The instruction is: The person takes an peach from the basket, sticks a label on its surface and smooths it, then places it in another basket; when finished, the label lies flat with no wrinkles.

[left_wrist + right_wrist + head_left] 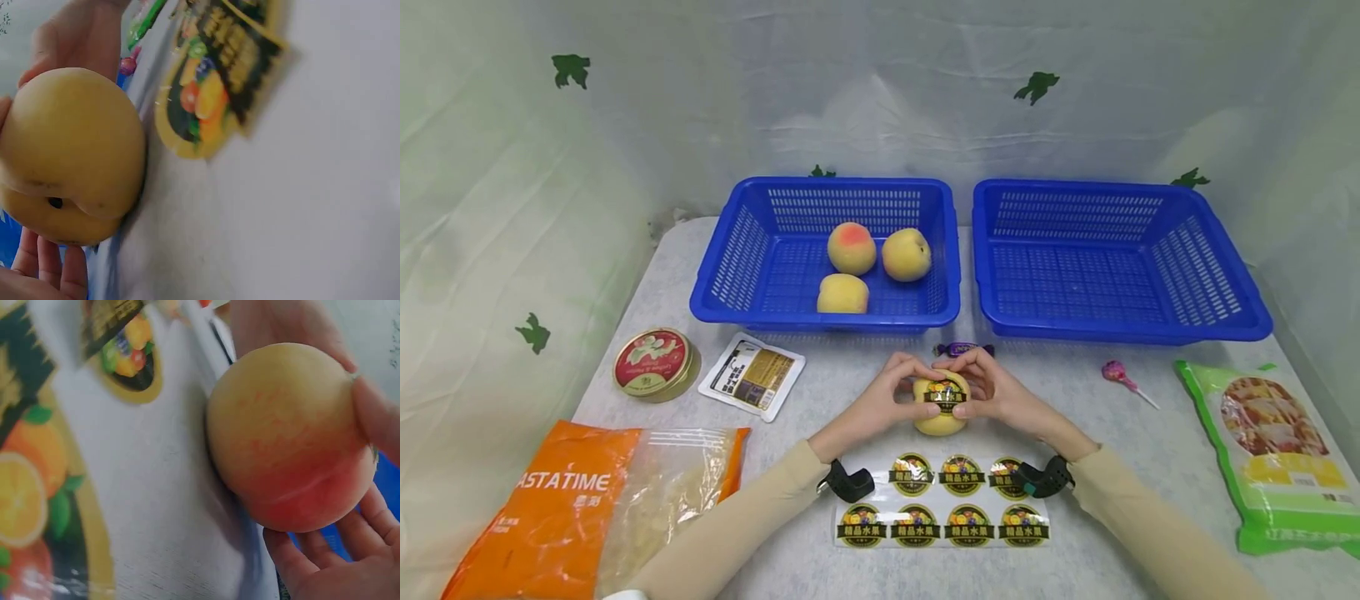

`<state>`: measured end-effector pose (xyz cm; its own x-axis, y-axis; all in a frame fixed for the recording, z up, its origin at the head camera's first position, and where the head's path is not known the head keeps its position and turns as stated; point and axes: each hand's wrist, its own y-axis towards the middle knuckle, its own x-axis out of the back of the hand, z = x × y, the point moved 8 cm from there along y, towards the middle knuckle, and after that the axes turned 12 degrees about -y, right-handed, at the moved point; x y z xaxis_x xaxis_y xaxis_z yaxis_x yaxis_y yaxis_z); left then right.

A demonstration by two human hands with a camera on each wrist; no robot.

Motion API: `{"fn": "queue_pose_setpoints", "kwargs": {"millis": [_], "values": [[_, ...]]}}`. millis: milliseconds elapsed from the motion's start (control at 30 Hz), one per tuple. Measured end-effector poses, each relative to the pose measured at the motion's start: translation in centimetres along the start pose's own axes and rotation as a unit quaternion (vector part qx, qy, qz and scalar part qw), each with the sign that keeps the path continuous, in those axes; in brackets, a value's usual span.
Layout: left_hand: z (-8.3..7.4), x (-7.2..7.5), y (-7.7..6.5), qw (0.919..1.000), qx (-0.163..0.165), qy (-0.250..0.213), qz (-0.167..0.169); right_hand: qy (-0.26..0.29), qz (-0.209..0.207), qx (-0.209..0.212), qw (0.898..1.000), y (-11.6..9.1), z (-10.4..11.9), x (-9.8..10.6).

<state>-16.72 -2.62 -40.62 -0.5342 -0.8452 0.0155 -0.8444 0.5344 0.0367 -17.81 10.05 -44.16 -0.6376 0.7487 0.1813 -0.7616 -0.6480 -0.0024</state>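
Observation:
A yellow peach [940, 426] sits low over the table between both hands, with a round black-and-gold fruit sticker [944, 395] on its upper side. My left hand [886, 393] holds the peach from the left, thumb pressing the sticker's edge. From the other side my right hand [994, 395] grips it too, its thumb on the sticker's right edge. The left wrist view shows the stem hollow of the peach [75, 137]; its red blush faces the right wrist camera. Below the hands lies a sheet of stickers [882, 497], partly covered by the wristbands.
Three peaches lie in the left blue basket [824, 321]; another blue basket [1120, 327] stands to its right. A round tin [653, 362], a white packet [752, 375] and an orange bag [565, 492] are leftward. A purple candy [964, 349], lollipop [1116, 372] and green bag [1277, 467] lie around.

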Motion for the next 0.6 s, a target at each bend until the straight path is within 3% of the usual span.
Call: {"fn": "queue_pose_setpoints", "kwargs": {"millis": [233,400,600], "values": [[-0.2,0.1,0.1,0.9999,-0.001,0.001,-0.012,0.028,-0.012,-0.011,0.999,0.1,-0.1,0.1],[-0.4,0.1,-0.1,0.9998,-0.01,-0.007,-0.017,0.064,-0.012,-0.046,0.997,0.3,-0.7,0.3],[-0.4,-0.2,-0.4,0.9997,-0.015,0.002,-0.022,0.076,-0.059,-0.079,0.992,1.1,-0.8,0.8]]}}
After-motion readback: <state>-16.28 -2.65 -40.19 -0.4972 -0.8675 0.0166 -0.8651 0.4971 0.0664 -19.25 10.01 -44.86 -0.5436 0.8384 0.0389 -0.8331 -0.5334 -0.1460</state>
